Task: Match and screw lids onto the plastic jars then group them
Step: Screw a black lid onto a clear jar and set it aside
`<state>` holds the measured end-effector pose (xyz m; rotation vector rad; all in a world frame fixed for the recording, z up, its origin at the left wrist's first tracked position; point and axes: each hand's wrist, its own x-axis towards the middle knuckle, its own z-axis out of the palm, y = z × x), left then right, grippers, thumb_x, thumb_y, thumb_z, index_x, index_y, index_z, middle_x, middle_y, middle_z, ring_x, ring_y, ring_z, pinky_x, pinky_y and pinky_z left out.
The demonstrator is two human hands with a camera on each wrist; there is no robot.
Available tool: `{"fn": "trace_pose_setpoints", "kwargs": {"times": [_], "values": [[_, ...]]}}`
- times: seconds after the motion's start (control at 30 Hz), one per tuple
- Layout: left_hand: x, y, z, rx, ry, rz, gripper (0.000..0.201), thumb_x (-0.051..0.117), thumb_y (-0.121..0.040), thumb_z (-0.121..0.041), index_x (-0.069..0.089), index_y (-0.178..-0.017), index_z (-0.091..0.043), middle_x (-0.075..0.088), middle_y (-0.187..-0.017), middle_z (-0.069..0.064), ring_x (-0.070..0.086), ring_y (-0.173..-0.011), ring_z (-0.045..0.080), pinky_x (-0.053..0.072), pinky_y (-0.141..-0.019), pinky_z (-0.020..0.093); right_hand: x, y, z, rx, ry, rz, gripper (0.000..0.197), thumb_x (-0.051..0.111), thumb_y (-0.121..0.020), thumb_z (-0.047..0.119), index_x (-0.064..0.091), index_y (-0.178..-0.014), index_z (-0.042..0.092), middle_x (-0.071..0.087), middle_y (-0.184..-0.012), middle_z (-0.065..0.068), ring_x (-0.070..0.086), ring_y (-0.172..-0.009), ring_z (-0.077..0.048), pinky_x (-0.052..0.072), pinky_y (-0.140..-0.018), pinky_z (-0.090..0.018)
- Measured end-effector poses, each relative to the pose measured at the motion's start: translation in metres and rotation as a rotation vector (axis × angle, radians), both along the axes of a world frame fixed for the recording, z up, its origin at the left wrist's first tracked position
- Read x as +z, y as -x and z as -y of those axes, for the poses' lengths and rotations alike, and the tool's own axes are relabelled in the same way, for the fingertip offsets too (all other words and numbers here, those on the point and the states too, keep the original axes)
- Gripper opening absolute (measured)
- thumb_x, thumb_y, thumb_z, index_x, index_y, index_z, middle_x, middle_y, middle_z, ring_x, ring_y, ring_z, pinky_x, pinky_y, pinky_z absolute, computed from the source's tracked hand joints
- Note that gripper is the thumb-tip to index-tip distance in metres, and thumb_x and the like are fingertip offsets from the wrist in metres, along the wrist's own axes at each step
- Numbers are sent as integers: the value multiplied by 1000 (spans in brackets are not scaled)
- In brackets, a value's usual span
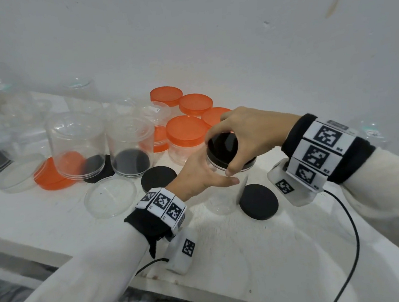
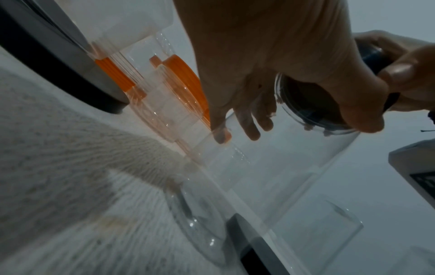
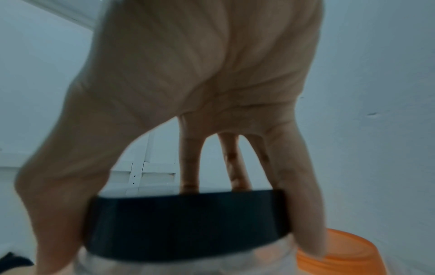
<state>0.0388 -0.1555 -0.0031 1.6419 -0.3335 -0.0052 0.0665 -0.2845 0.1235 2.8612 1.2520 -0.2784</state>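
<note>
On the white table, near the front edge, I see a clear jar held between both hands. My right hand comes down from above with its fingers curled round the black lid sitting on the jar's mouth, thumb at the near side. My left hand wraps the jar's wall from the left, fingers curved round it. Just in front of the jar lies a loose black lid, and another black lid lies to the left. Behind the jar stand jars with orange lids. To the left two big clear jars stand upside down, with a clear flat lid in front of them.
</note>
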Motion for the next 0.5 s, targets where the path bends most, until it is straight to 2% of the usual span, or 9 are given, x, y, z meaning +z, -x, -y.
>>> {"fn": "trace_pose_setpoints", "kwargs": {"times": [0.1, 0.17, 0.27, 0.33, 0.37, 0.43, 0.5], "values": [[-3, 0, 4, 44, 5, 4, 75, 86, -56, -7, 50, -121, -16, 62, -110, -6, 58, -106, 2, 47, -86, 16, 1, 2, 0, -43, 2, -15, 62, 79, -60, 45, 58, -117, 32, 42, -83, 18, 46, -85, -8, 46, -68, -22], [-4, 0, 7, 79, -4, 13, 80, 85, -54, -17, 49, -125, -15, 63, -111, -6, 58, -108, 4, 47, -87, 16, 1, 2, 0, -85, -10, -27, 63, 78, -59, 47, 59, -117, 31, 45, -82, 17, 53, -87, -14, 54, -72, -34], [-6, 0, 10, 112, 12, 13, 83, 88, -55, -13, 48, -128, -15, 63, -112, -8, 58, -107, 2, 47, -85, 15, -2, 3, -3, -149, -25, -30, 65, 76, -57, 52, 59, -117, 32, 45, -81, 17, 58, -85, -19, 57, -69, -42], [-6, 1, 11, 134, 17, 13, 82, 89, -55, -12, 49, -127, -17, 64, -112, -9, 58, -107, 0, 47, -85, 14, -3, 5, -3, -190, -43, -21, 66, 75, -57, 54, 59, -116, 31, 44, -80, 17, 60, -79, -19, 57, -65, -40], [-7, 1, 12, 141, 21, 14, 83, 89, -54, -15, 49, -126, -17, 64, -112, -9, 59, -107, 0, 47, -85, 14, -4, 5, -2, -215, -63, -16, 64, 75, -59, 53, 60, -116, 29, 45, -80, 17, 59, -72, -15, 56, -60, -36], [-7, 2, 13, 144, 28, 8, 83, 88, -52, -20, 50, -125, -19, 65, -112, -9, 59, -107, 2, 47, -84, 13, -5, 8, -2, -260, -86, 11, 58, 74, -64, 48, 60, -116, 25, 47, -80, 15, 49, -57, -4, 48, -45, -21], [-7, 3, 15, 150, 34, -1, 78, 88, -54, -17, 50, -122, -24, 64, -111, -11, 58, -106, -1, 45, -79, 8, -6, 10, -3, -298, -98, 24, 53, 73, -68, 46, 64, -111, 18, 57, -87, 5, 45, -52, -4, 37, -34, -13]]}}
